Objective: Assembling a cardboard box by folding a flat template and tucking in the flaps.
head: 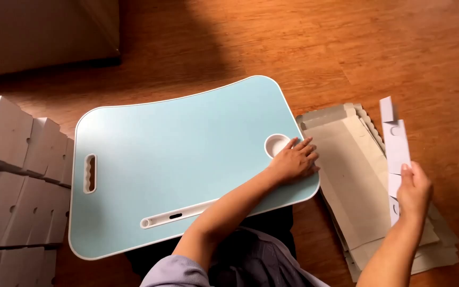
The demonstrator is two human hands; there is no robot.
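A light blue lap desk [176,154] with a white rim lies across my lap on the wooden floor. It has a round cup recess [277,144], a long slot near the front and a handle cut-out [89,173] at the left. My left hand [295,160] rests flat on the desk's right edge, beside the cup recess, fingers toward the cardboard pile. My right hand [413,192] holds a flat white cardboard blank [397,149] edge-up above a stack of flat brown-grey cardboard sheets [354,180].
Several folded white boxes [11,175] are stacked in rows at the left. A pale cabinet or wall base [43,32] stands at the top left. Wooden floor [320,48] stretches beyond the desk.
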